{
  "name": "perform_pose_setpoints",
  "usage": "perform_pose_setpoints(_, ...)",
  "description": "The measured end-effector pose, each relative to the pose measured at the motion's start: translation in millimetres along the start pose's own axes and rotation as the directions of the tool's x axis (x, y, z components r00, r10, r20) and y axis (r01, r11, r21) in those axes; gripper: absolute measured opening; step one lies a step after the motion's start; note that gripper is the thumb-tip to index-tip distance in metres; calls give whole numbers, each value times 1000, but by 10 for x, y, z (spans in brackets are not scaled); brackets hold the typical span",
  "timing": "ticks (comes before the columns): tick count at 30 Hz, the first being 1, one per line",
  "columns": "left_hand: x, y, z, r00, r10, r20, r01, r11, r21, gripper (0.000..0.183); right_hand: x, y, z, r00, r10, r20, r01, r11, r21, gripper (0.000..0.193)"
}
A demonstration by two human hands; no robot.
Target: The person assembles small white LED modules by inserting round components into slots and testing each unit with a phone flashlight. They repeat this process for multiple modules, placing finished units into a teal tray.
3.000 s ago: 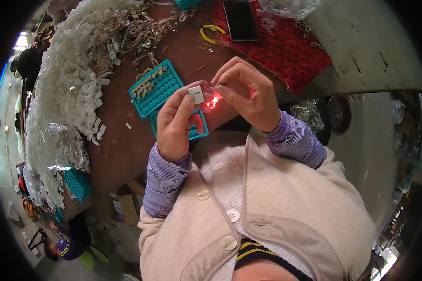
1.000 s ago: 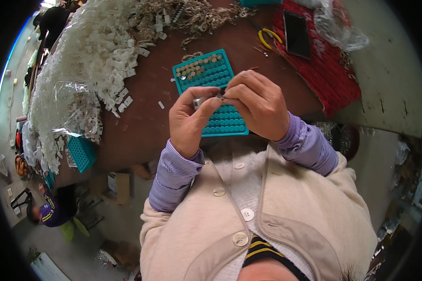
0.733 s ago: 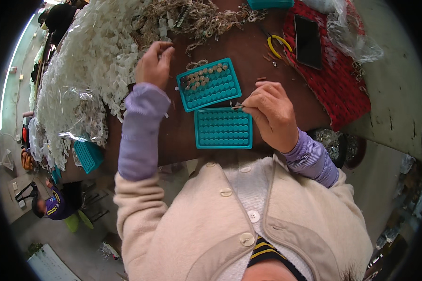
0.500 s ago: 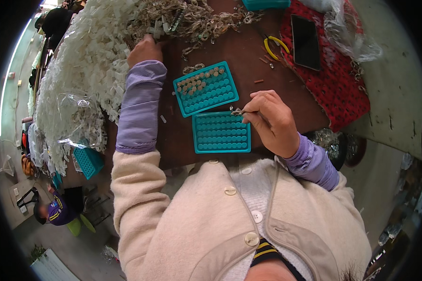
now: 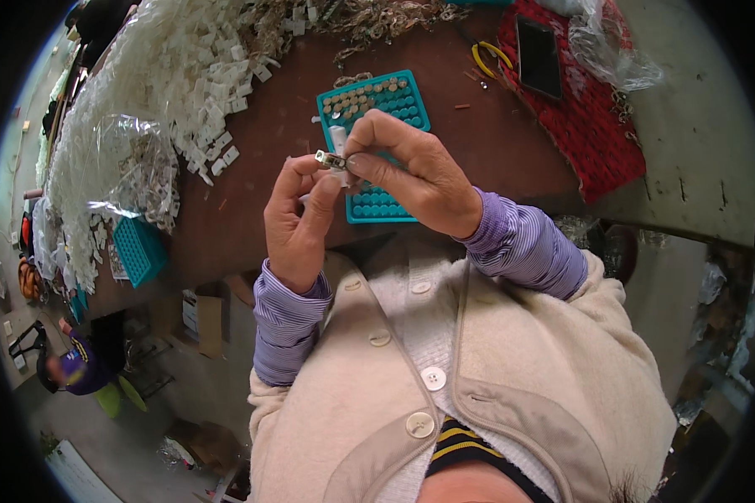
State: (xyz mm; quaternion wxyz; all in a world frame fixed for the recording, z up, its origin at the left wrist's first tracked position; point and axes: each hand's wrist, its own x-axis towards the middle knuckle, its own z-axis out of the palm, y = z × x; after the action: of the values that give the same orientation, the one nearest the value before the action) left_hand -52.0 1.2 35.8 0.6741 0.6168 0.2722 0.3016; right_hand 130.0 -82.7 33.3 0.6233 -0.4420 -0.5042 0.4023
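Note:
My left hand (image 5: 298, 222) and my right hand (image 5: 415, 172) meet above the teal trays, both closed in a pinch. Between the right fingertips is a small shiny metal piece (image 5: 335, 160). My left thumb and fingers grip a small white plastic tag (image 5: 338, 137) right beside it; where the two touch is hard to make out. Behind the hands lies a teal tray (image 5: 419, 109) with round wells, its upper rows partly filled with small beige discs (image 5: 348, 102). A second teal tray (image 5: 382, 210) sits nearer me, largely covered by my right hand.
A large heap of white plastic tags (image 5: 168, 84) covers the table's left side. Tangled chain-like pieces (image 5: 369, 21) lie at the back. Yellow-handled pliers (image 5: 488, 59), a black phone (image 5: 538, 57) and red patterned cloth (image 5: 587, 142) are at the right. A teal basket (image 5: 140, 251) stands at the left edge.
My left hand has come back from the heap to the middle with a white tag. My right hand has moved left and up, bringing the metal piece to it.

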Motion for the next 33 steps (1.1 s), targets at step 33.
perform_pose_setpoints(33,98,-186,272,953,-303,-31,281,913,-296,15,-276,70,-254,942,-336,-25,175,552,-815,16)
